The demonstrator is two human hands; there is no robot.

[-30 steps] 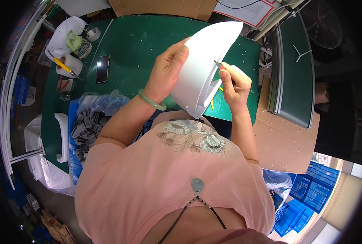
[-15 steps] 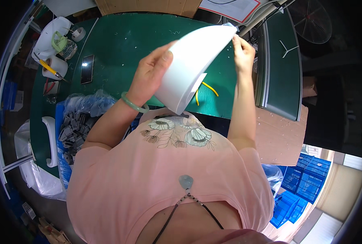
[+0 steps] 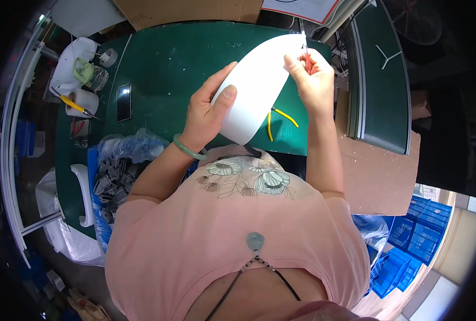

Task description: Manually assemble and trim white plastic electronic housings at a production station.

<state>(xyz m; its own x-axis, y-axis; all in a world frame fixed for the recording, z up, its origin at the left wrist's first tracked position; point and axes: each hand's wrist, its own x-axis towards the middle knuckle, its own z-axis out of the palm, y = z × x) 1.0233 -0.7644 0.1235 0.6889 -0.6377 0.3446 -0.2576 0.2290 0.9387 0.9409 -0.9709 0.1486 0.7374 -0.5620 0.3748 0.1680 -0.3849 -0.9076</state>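
My left hand [image 3: 208,104] grips a long, curved white plastic shell [image 3: 259,80], its thumb on the near face. The shell is held tilted above the green table, its upper end toward the far right. At that end my right hand [image 3: 315,80] is closed round a slim red-handled tool [image 3: 308,61], whose exact kind I cannot make out. The tool meets the shell's tip, where glare hides the contact. Pliers with yellow handles [image 3: 272,120] lie spread on the table, just right of the shell's lower end.
On the green table [image 3: 157,69] are a phone [image 3: 124,101], a white roll [image 3: 83,101] with a yellow-handled tool [image 3: 73,104], and a green-lidded bottle [image 3: 96,77]. A blue bin of grey parts [image 3: 112,182] stands at my left, beside a curved white piece [image 3: 83,192]. Cardboard [image 3: 379,176] lies right.
The shell has turned so its broad outer face shows more. My right hand has shifted slightly left and down, and the red-handled tool now shows in it.
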